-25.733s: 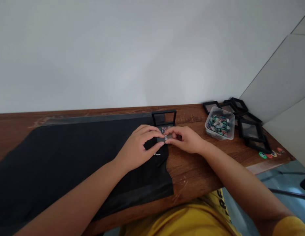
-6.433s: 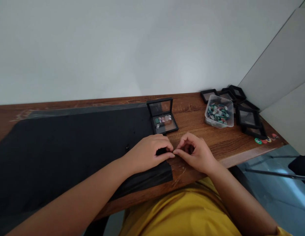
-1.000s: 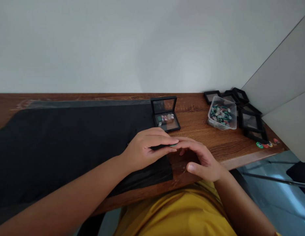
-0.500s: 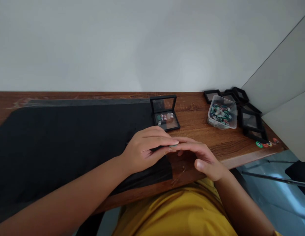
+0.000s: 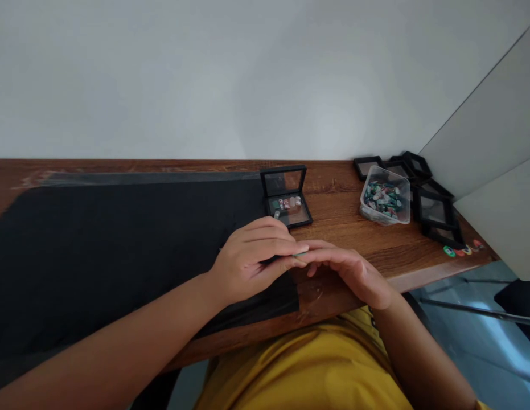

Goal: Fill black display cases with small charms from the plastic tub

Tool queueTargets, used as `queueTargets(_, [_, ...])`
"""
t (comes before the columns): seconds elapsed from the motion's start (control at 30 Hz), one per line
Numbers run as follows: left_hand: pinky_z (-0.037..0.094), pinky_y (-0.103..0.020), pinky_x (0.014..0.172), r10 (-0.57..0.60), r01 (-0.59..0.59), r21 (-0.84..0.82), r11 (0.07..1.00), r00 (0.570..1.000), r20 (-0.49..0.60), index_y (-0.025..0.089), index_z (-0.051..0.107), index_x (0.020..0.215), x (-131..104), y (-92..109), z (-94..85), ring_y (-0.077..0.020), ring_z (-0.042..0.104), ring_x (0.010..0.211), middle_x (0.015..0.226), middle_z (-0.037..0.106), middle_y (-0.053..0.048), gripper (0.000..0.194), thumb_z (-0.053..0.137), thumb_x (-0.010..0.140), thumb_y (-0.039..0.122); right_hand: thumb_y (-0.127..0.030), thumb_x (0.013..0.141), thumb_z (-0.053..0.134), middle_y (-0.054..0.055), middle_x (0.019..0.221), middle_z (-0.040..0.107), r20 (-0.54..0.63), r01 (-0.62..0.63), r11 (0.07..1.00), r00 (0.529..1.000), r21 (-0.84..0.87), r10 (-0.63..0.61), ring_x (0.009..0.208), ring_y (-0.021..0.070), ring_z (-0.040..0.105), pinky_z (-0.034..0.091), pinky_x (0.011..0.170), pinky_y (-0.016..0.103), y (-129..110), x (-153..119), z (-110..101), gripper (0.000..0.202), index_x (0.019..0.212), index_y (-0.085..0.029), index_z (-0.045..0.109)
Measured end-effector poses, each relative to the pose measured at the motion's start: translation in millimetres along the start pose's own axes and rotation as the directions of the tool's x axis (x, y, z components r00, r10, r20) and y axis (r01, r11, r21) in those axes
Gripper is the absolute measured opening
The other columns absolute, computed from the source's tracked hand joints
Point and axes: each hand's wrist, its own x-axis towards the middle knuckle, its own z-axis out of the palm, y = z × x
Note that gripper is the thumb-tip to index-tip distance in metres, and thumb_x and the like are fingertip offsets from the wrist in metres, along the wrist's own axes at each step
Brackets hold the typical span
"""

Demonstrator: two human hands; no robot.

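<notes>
Over the front part of the table, my left hand is closed in a pinch, with a thin, small green piece between thumb and fingers. My right hand has its fingers stretched out and held together, their tips touching the piece or my left fingertips. Just beyond the hands stands an opened black-framed display case with clear panels, its lid tilted up. Several small green, white and reddish pieces lie inside it, mostly in a row. The exact kind of the green piece is too small to make out.
A clear plastic tub holds many small green, white and reddish pieces. Several black-framed cases lie around it by the wall. Small round coloured stickers are at the right table edge. A black mat covers the left.
My right hand has turned a little and its thumb has drawn in toward the palm. My left hand keeps its pinch on the green piece with hardly any shift.
</notes>
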Motion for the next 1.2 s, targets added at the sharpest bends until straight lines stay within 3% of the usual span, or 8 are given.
queueTargets(0.17, [0.061,-0.026,0.078,-0.006,0.006,-0.018,1.000,1.000,-0.012,0.019,0.072,0.106,-2.6,-5.7,1.6,-0.0121,0.074,0.075,0.085,0.080,-0.002,0.007,0.069,0.101,0.022,-0.072,0.104,0.037,0.008,0.145,0.063,-0.045,0.003,1.000,0.999,-0.004,-0.003,0.109,0.0218,0.062,0.048,0.096,0.036,4.7,-1.5,0.0,0.064,0.141,-0.029,0.069])
queueTargets(0.4, [0.061,-0.026,0.076,0.001,0.001,-0.046,0.999,0.998,0.055,0.019,0.072,0.114,-1.6,-4.6,-0.2,-0.0138,0.075,0.080,0.092,0.082,-0.005,0.015,0.067,0.102,0.026,-0.071,0.104,0.039,0.008,0.138,0.064,-0.058,-0.021,1.000,0.998,-0.009,0.021,0.107,0.0206,0.060,0.047,0.097,0.035,4.5,-1.5,1.3,0.061,0.136,-0.028,0.068])
queueTargets(0.57, [0.061,-0.028,0.079,-0.014,0.027,-0.126,0.992,0.995,0.101,0.019,0.071,0.122,-2.4,-3.7,-1.7,-0.0149,0.075,0.083,0.095,0.081,-0.007,0.021,0.059,0.105,0.019,-0.072,0.104,0.038,0.008,0.133,0.064,-0.067,-0.025,1.000,0.997,0.007,0.025,0.106,0.0208,0.059,0.046,0.097,0.034,3.5,-1.7,2.3,0.061,0.132,-0.026,0.068])
queueTargets(0.7, [0.060,-0.027,0.076,-0.016,0.033,-0.156,0.987,0.994,0.107,0.020,0.073,0.119,-3.3,-4.7,-0.9,-0.0145,0.073,0.081,0.091,0.081,-0.005,0.019,0.062,0.103,0.021,-0.071,0.105,0.036,0.009,0.145,0.058,-0.050,-0.025,1.000,0.998,0.007,0.025,0.108,0.0209,0.058,0.045,0.096,0.034,4.4,-2.3,1.7,0.061,0.130,-0.026,0.068])
queueTargets(0.9, [0.060,-0.025,0.074,-0.013,0.029,-0.143,0.989,0.994,0.110,0.019,0.075,0.114,-3.2,-5.5,0.1,-0.0143,0.074,0.079,0.088,0.080,-0.005,0.016,0.065,0.103,0.026,-0.072,0.104,0.039,0.009,0.148,0.057,-0.030,-0.020,1.000,0.999,-0.006,0.019,0.109,0.0212,0.058,0.045,0.097,0.035,2.5,-1.9,1.8,0.060,0.129,-0.025,0.069])
queueTargets(1.2, [0.062,-0.027,0.077,-0.059,0.081,-0.153,0.985,0.988,0.144,0.021,0.074,0.117,-6.3,-5.3,0.8,-0.0162,0.076,0.084,0.094,0.081,-0.007,0.020,0.065,0.103,0.032,-0.075,0.100,0.045,0.011,0.132,0.061,-0.028,-0.076,0.993,0.997,-0.085,0.074,0.111,0.0243,0.056,0.044,0.099,0.039,-4.7,-0.6,1.3,0.059,0.115,-0.022,0.066])
